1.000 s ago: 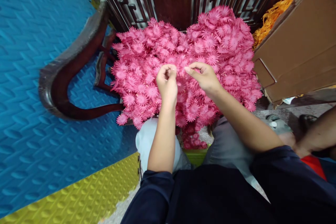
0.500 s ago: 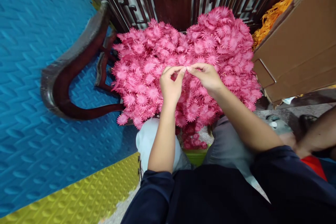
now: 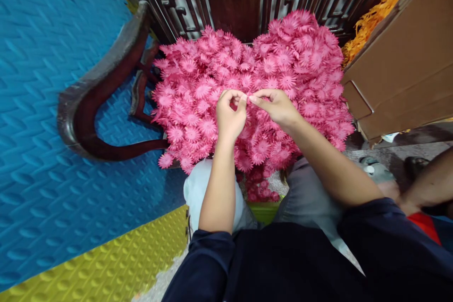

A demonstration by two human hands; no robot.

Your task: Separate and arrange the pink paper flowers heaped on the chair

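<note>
Pink flowers [image 3: 205, 127] lie in a broad heap between a curved wooden armrest [image 3: 78, 122] and a cardboard box [image 3: 406, 56]. From afar I see the left hand [image 3: 229, 120] and right hand [image 3: 281, 108] above it, 2 sets of curled fingers nearly meeting; whether either clamps anything, I cannot tell.

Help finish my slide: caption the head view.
Left hand and right hand, fingertips close together, above massed pink flowers.

Clearance: air open above pink flowers [image 3: 193, 118]. Beyond them, carved wooden panel [image 3: 233, 0] blocks forward reach; cardboard box [image 3: 406, 66] walls off right. Left, curved armrest [image 3: 78, 115] obstructs low sideways passage (its loop is open, blue mat [image 3: 38, 132] visible through).
</note>
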